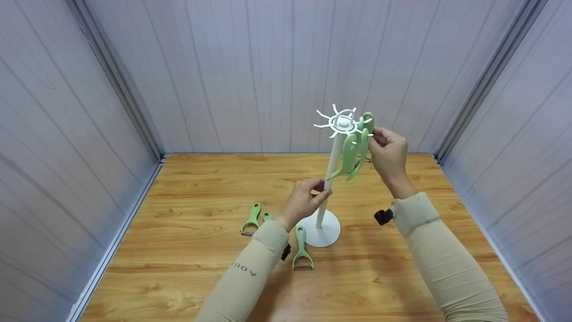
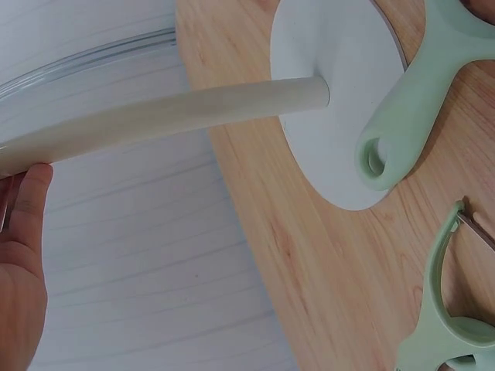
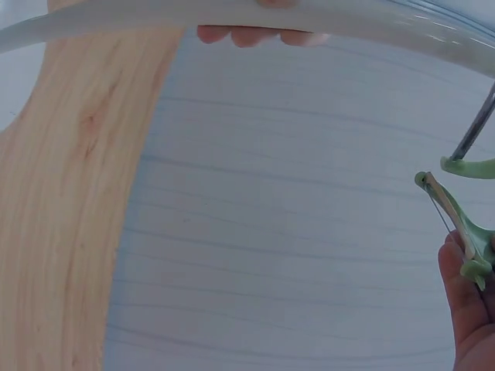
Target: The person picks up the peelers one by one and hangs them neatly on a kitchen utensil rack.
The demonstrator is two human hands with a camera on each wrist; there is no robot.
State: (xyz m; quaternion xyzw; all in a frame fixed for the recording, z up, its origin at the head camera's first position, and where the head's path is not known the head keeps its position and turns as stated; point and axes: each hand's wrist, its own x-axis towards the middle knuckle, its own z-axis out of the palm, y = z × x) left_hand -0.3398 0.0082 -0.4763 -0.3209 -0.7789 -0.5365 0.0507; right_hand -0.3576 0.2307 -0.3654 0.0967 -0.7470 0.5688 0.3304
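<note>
A white stand with a ring of hooks [image 1: 343,124] rises from a round base [image 1: 328,235] and leans slightly in the head view. My left hand [image 1: 304,201] pinches its pole [image 2: 193,108] about midway up. Beside the hooks on the right side, my right hand [image 1: 389,150] grips a green peeler [image 3: 478,232], whose handle end is up at a hook tip. Other green peelers [image 1: 350,154] hang blade-down from neighbouring hooks, overlapping one another. Another peeler [image 1: 302,250] lies at the base, its handle end over the rim in the left wrist view.
Left of the base, a green peeler [image 1: 253,214] lies on the wooden table [image 1: 192,223]. A further peeler [image 1: 267,216] is mostly hidden behind my left wrist. Pale panel walls [image 1: 250,76] enclose the table at the back and both sides.
</note>
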